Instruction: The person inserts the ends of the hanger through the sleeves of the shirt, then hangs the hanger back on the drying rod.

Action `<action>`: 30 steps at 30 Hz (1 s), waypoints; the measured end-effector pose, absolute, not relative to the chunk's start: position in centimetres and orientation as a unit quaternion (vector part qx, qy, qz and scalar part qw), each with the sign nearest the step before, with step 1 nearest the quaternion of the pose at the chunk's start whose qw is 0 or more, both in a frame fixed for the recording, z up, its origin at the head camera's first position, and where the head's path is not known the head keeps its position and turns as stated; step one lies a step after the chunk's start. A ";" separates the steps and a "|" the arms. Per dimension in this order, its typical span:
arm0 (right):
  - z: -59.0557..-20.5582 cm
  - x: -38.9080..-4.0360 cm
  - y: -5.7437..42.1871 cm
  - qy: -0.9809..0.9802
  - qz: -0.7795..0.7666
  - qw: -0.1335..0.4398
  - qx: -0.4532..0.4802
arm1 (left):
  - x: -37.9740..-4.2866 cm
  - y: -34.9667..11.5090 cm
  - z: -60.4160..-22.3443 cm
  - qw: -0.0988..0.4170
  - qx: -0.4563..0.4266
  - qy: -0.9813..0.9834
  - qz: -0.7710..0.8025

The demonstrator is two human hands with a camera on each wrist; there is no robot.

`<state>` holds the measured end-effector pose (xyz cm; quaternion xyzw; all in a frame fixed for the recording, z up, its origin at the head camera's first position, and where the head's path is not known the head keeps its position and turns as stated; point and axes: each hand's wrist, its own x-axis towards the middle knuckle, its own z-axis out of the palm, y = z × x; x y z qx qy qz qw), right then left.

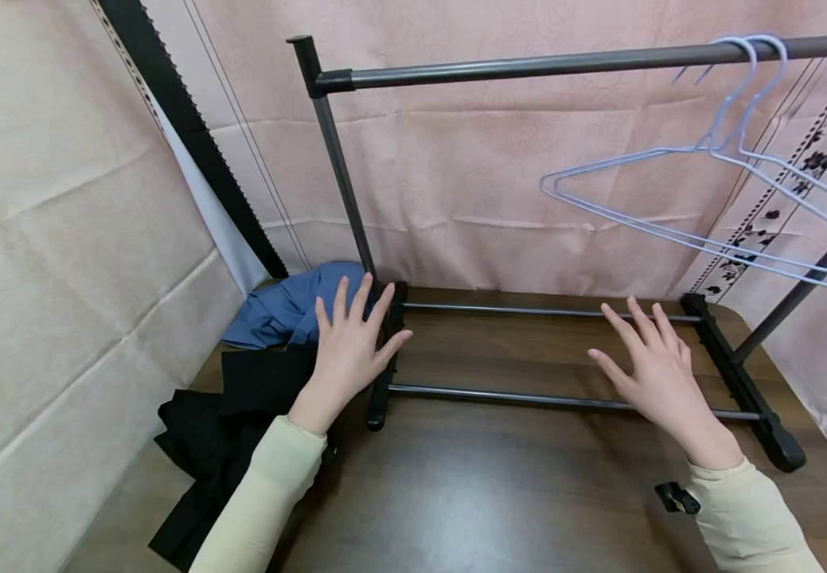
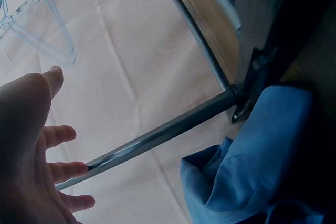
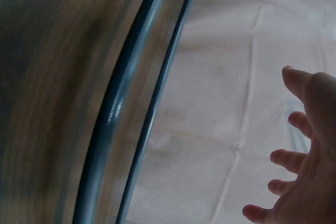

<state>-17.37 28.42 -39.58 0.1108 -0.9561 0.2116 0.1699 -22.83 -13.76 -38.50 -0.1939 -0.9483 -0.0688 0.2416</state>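
Note:
My left hand is held up with its fingers spread, holding nothing. In the head view it overlaps the left foot of the black garment rack. Beside it lie a crumpled blue cloth and a black cloth; the blue cloth also shows in the left wrist view. My right hand, also spread and without anything in it, hovers over the right part of the rack's lower bars. Two light blue hangers hang from the top rail, up and to the right.
The rack stands on a brown wooden table. A pink patterned curtain covers the back, and a cream cloth wall rises at the left. Near the right sleeve is a small black clip-like piece.

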 end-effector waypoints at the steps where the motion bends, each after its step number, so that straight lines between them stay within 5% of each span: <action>1: -39.7 -17.4 28.4 -0.957 0.211 0.168 0.111 | -22.8 -13.7 -38.6 0.239 -0.194 -0.949 -0.067; 30: -40.4 -18.0 28.7 -0.971 0.192 0.107 0.094 | -22.7 -13.0 -40.1 0.217 -0.206 -0.954 -0.038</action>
